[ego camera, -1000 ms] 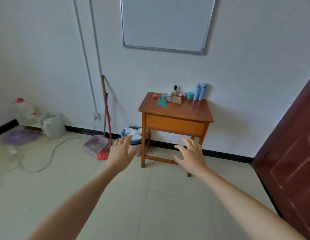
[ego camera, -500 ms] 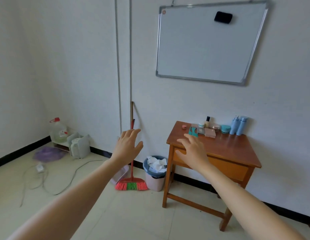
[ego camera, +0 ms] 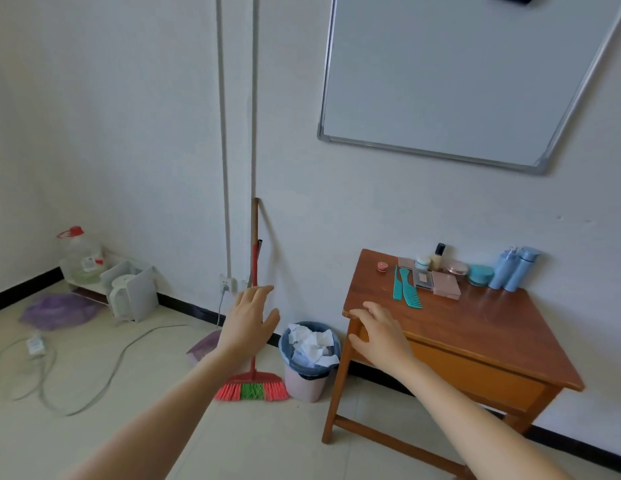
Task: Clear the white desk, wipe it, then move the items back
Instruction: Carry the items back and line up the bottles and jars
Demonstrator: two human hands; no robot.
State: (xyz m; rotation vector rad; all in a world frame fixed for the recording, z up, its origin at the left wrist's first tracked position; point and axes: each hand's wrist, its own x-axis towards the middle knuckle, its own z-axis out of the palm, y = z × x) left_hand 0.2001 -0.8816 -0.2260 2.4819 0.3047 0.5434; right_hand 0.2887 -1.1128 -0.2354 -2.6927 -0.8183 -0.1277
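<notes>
floor [ego camera: 129, 427]: pale tiles; grey cable [ego camera: 104, 372] looped across the left part, purple bag [ego camera: 56, 308] lying near the left wall.
whiteboard [ego camera: 458, 71]: on the wall, above the bench, blank face, tilted in frame.
bench [ego camera: 475, 341]: brown wood, against the wall at right, drawer front facing the camera; all the small items sit along its back edge.
broom [ego camera: 252, 389]: leans on the wall left of the bench, red-and-green bristles on the floor.
bin [ego camera: 304, 386]: between broom and bench leg, dark liner, full of crumpled white paper.
water jug [ego camera: 78, 252]: clear, red cap, on a low white shelf in the far left corner.
left hand [ego camera: 248, 318]: raised in the air in front of the broom handle, fingers straight and spread, holding nothing.
right hand [ego camera: 378, 332]: over the bench's near-left corner, fingers spread and slightly bent, holding nothing; contact with the wood cannot be told.
blue bottles [ego camera: 513, 268]: two, upright, touching, back right of the bench.
combs [ego camera: 411, 294]: two, teal, flat, side by side, nearest the front of the items.
pink cases [ego camera: 446, 284]: flat, just right of the combs.
teal jar [ego camera: 480, 274]: between cases and bottles.
pink pot [ego camera: 382, 266]: tiny, alone at back left.
</notes>
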